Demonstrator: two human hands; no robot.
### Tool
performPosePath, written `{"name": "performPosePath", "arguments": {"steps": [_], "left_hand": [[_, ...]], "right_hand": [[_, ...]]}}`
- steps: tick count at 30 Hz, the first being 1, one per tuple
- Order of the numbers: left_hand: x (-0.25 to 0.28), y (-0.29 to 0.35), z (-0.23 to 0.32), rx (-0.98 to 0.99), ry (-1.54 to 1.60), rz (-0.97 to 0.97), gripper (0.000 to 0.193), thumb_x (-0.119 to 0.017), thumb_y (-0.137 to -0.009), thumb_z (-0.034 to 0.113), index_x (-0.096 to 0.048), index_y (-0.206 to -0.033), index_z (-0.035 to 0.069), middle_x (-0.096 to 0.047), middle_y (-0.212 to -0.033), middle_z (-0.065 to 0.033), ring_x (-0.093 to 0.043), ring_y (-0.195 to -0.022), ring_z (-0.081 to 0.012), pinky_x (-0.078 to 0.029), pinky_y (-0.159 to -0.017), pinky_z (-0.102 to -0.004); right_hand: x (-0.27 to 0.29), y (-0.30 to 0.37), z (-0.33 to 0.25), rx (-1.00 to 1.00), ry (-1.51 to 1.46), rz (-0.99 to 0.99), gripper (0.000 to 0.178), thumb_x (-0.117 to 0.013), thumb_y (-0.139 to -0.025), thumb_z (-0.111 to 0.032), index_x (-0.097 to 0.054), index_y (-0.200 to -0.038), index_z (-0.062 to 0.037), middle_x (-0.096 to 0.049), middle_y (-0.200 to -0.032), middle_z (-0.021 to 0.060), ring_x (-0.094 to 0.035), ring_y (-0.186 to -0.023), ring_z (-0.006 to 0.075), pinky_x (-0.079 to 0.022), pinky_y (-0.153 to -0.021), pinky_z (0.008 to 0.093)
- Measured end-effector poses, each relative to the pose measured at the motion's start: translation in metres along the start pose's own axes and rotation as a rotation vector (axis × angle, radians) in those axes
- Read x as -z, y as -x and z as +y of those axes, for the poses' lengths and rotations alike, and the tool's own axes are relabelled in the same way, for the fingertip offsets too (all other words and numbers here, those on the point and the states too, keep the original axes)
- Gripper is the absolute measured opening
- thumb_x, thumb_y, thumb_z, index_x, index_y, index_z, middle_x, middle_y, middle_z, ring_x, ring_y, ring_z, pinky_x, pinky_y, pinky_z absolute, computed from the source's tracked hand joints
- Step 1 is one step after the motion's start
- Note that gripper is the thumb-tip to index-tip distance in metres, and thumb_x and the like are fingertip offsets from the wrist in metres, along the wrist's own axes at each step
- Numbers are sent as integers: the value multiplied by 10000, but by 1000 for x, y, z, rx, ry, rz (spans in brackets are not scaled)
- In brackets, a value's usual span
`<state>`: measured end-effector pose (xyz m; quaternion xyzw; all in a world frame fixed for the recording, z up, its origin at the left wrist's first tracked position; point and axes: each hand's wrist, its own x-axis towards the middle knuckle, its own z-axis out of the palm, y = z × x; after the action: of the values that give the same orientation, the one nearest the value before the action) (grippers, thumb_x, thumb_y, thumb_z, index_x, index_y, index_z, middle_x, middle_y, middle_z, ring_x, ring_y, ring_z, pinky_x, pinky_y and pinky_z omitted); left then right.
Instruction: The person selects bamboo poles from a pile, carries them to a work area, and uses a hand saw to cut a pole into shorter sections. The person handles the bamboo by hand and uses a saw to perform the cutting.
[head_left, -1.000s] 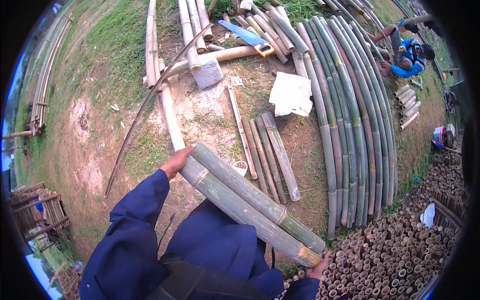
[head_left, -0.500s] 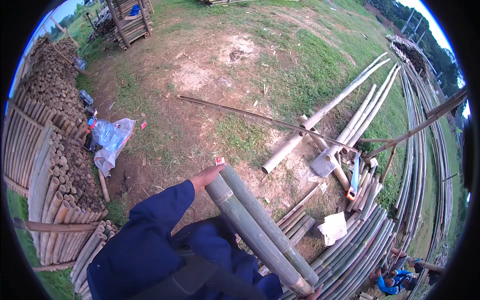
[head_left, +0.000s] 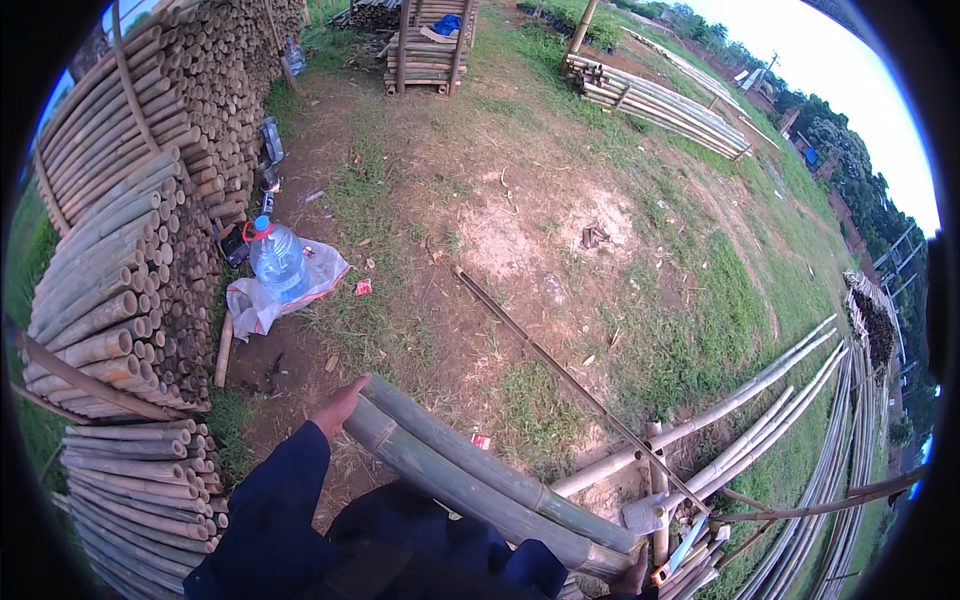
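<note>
Two thick green bamboo poles, a nearer one (head_left: 455, 473) and a farther one (head_left: 470, 440), lie side by side in front of my body, slanting down to the right. My left hand (head_left: 340, 406) wraps round their left end, its fingers mostly hidden behind the bamboo. At the right end, my right hand (head_left: 632, 574) grips the poles and shows only in part at the lower edge. A handsaw (head_left: 684, 547) with an orange handle lies on cut bamboo just right of my right hand.
A thin split bamboo strip (head_left: 560, 372) crosses the ground ahead, meeting long pale poles (head_left: 760, 385) at right. A large clear water bottle (head_left: 280, 262) stands on a white sack (head_left: 250, 309). Bamboo stacks (head_left: 110, 300) line the left; another stack (head_left: 650, 103) lies far ahead.
The view has swung left, so more of the bamboo stacks shows. Both hands still hold the two poles, which now lie at a flatter slant across the picture.
</note>
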<state>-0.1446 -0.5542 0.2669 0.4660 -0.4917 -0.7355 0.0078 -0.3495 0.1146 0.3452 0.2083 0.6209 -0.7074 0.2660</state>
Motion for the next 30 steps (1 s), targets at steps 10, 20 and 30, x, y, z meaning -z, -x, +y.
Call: {"name": "performPosePath", "arguments": {"steps": [10,20,30], "left_hand": [[63,-90,189,-177,243,107,848,-525,-948,644,-428,-1490,0,-491,-1480,-132,-505,-1311,-212,-348,-1118,-342],[58,-228,351,-275,252,376,721,-534,-972,588,-450,-1471,74,-540,-1413,-98,-564,-1255,-205,-437,-1052,-356],[121,-332,474,-164,483,487,613,-533,-993,527,-536,-1360,36,-637,-1280,-111,-649,-1138,-218,-474,-1027,-366]], "right_hand": [[-189,-201,-136,38,38,-83,834,-457,-932,-721,-519,-1373,-16,-629,-1278,167,-631,-1145,330,-490,-1018,476],[-425,-377,-293,10,210,-100,913,-499,-878,-770,-547,-1359,4,-629,-1300,169,-634,-1134,350,-493,-1011,484],[-662,-549,-406,-25,374,-293,913,-493,-904,-748,-530,-1365,39,-673,-1213,169,-678,-1052,299,-536,-935,427]]}}
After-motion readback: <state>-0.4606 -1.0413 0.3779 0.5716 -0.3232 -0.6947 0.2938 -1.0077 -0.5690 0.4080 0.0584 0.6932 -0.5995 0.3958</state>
